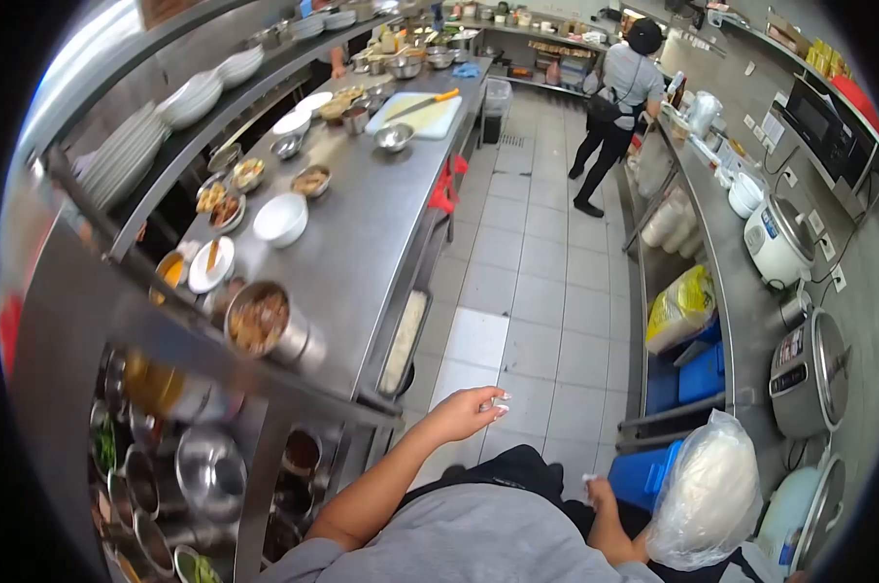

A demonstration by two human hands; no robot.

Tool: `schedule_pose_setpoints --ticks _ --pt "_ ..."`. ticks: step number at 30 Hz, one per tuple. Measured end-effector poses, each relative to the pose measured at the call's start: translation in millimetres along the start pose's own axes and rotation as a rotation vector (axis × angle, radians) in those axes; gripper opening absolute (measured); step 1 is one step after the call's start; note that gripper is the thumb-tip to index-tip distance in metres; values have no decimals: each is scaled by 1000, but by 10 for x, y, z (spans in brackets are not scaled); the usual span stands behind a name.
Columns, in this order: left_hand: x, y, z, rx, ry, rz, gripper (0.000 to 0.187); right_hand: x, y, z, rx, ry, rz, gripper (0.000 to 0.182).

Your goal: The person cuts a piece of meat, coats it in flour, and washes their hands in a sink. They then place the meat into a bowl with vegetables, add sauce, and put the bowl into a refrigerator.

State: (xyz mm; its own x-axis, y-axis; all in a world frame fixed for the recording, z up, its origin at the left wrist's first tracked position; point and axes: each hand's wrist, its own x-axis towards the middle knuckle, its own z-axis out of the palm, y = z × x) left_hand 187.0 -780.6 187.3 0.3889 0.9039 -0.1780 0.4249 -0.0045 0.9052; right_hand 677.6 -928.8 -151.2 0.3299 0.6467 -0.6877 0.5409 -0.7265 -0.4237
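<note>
My left hand [467, 414] is held out over the floor, its fingers loosely bent and apart. White residue clings to its fingertips, and it holds nothing. Low on my right side, my right hand [602, 495] is small in view and partly turned away. White shows on its fingertips too; its fingers look slightly apart, with nothing seen in them. Beside my right forearm is a clear plastic bag [707, 491] around a large, pale, dough-like mass. It covers part of that arm, and what supports it is hidden. A blue bin [643, 476] stands just past my right hand.
A steel worktable [362, 253] on the left carries bowls, a white bowl [281, 220] and a knife [425, 103] on a cutting board. The right counter holds rice cookers [779, 241]. A co-worker [626, 97] stands at its far end. A tiled aisle [532, 291] runs between.
</note>
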Motion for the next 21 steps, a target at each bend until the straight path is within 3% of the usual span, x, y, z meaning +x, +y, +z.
schedule_pose_setpoints --ticks 1,3,4,6,9,11,12,14,16,18,19,21 --pt "332 63 -115 10 -5 18 35 146 -67 38 -18 30 43 27" --pt "1008 113 -303 -105 47 68 30 191 -668 -70 271 -176 201 30" --pt "1331 99 -389 -128 38 55 30 391 -1025 -63 290 -172 198 30" --pt "2008 -85 -506 -109 23 55 30 930 -1588 -201 96 -206 164 30" --pt "2891 -617 -646 -105 -13 -25 32 2637 -1799 -92 55 15 -122 17" --pt "3262 -785 -798 -208 97 -10 32 2617 -3231 -815 196 -192 -11 14" --pt "3462 -770 -991 -200 107 -2 32 2970 -3657 -1007 189 -186 -53 14" --pt "3706 -798 -1393 -237 143 -275 32 3555 -4579 -1410 181 -184 -127 14" --pt "3961 -1000 -1738 -437 330 -252 33 4007 -5484 -1832 169 -182 -162 14" --pt "4241 -1005 -2099 -687 501 -399 37 4199 -6476 -2140 318 -203 -207 16" --pt "4412 -1102 -2231 -690 502 -386 37 4411 -6804 -2194 318 -194 -217 16" --pt "4822 -1295 -2482 -733 738 -453 36 4861 -7451 -2227 309 -160 -341 17"
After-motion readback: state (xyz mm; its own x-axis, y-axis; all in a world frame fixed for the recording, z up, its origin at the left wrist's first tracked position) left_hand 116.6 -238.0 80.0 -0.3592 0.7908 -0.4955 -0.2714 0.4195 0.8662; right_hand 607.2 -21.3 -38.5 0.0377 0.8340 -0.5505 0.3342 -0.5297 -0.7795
